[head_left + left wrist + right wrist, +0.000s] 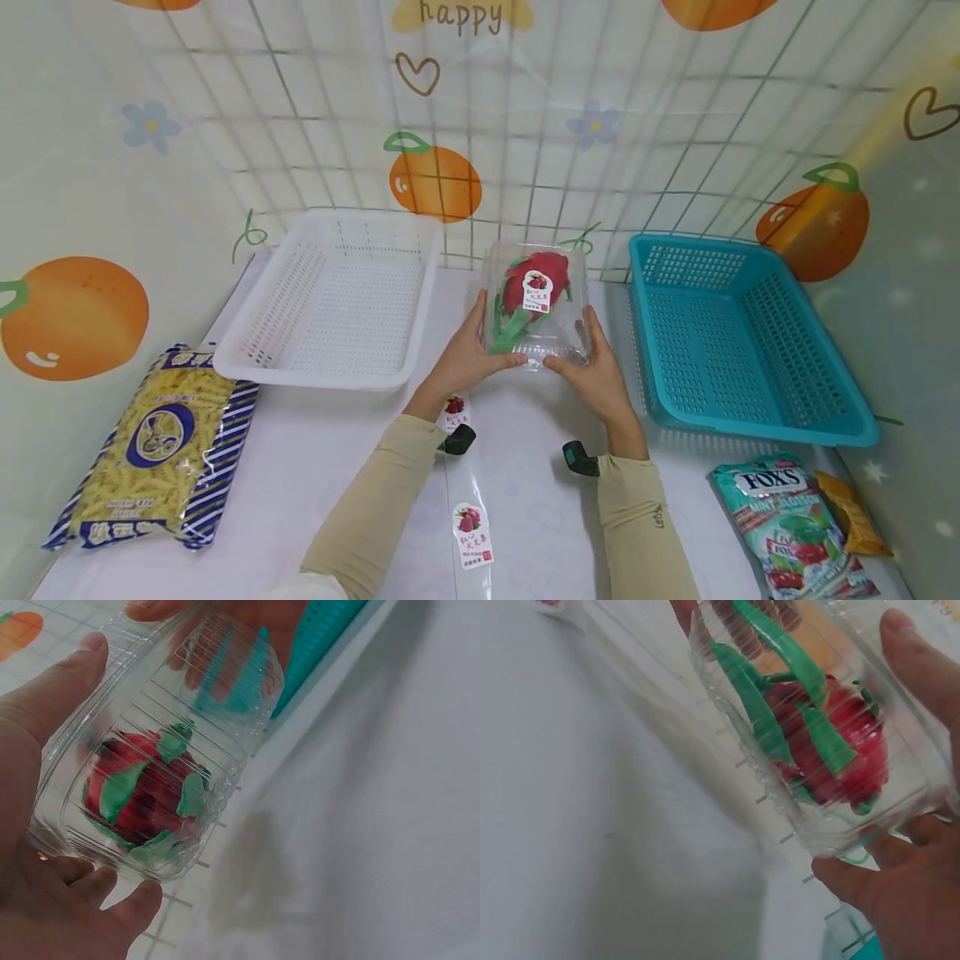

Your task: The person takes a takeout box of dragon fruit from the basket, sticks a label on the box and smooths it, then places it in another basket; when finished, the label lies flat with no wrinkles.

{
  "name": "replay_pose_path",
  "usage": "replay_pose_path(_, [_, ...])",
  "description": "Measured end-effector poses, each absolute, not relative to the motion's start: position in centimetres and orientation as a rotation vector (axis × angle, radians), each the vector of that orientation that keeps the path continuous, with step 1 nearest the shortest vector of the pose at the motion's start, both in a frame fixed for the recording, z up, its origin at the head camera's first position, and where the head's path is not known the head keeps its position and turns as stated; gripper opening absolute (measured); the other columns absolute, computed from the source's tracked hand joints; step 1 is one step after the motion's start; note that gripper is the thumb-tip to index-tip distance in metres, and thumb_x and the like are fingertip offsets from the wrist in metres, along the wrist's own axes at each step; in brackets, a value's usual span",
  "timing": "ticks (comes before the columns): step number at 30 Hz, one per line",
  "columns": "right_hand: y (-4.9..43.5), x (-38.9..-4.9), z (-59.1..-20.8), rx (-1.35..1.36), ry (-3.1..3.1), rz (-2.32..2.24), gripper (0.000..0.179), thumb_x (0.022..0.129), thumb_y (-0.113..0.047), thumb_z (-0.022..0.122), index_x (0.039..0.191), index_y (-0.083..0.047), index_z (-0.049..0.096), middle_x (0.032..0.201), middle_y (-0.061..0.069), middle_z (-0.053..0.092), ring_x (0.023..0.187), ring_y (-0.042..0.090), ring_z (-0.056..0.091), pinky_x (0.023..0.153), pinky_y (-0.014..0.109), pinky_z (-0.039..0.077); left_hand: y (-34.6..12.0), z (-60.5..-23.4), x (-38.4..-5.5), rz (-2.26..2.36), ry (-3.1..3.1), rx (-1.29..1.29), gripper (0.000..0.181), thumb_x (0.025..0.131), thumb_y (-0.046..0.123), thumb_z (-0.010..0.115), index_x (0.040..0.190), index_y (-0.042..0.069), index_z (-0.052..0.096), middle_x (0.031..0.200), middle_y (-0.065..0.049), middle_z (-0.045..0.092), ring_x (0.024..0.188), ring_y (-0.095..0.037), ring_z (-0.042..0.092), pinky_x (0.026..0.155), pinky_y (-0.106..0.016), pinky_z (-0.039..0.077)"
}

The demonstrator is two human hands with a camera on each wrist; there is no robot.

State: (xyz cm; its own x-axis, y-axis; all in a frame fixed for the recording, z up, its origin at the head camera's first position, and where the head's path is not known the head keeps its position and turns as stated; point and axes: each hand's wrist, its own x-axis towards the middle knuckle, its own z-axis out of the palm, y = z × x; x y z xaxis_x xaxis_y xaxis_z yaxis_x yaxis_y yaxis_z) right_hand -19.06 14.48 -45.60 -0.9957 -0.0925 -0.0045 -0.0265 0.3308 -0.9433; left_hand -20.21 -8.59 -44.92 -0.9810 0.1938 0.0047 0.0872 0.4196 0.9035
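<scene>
Between both hands, raised off the table, is a clear plastic clamshell box (491,279) with its lid down. Inside lies a red dragon fruit (517,287) with green scales, also seen through the plastic in the left wrist view. A white label sticker (537,292) with a dragon fruit picture sits on the lid. My left hand (468,354) grips the box's left side, thumb along the near edge. The right side is gripped by my right hand (600,375) in the same manner. In the wrist views the fingers (139,904) curl under the box.
A white basket (322,379) stands left, a teal basket (757,429) right. A pasta bag (161,442) lies at the left edge; a candy bag (795,525) and a small orange packet (851,512) lie front right. A strip of label stickers (472,533) runs beneath the left forearm.
</scene>
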Motion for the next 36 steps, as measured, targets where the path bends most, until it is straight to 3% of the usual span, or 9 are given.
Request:
replay_pose_path(18, [12.9,-17.4,-41.3,-0.145,2.638,-1.718,0.112,0.085,-0.045,0.081,0.166,-0.028,0.005,0.172,0.005,0.016,0.156,0.033,0.022,0.111,0.060,0.043,-10.7,-39.9,-18.7,1.587,2.635,0.325,0.126,0.077,0.045,0.088,0.166,0.019,0.003,0.173,-0.001,0.014,0.158,-0.024,0.021,0.122,-0.058,0.030])
replay_pose_path(36, [9.5,-15.6,-39.0,-0.258,2.661,-1.777,0.110,0.086,-0.034,0.083,0.166,-0.027,0.007,0.169,0.006,0.025,0.147,0.036,0.038,0.107,0.061,0.046,-14.4,-37.0,-16.9,1.526,2.663,0.254,0.127,0.071,0.057,0.089,0.165,0.033,0.006,0.171,0.010,0.015,0.156,-0.024,0.025,0.120,-0.060,0.032])
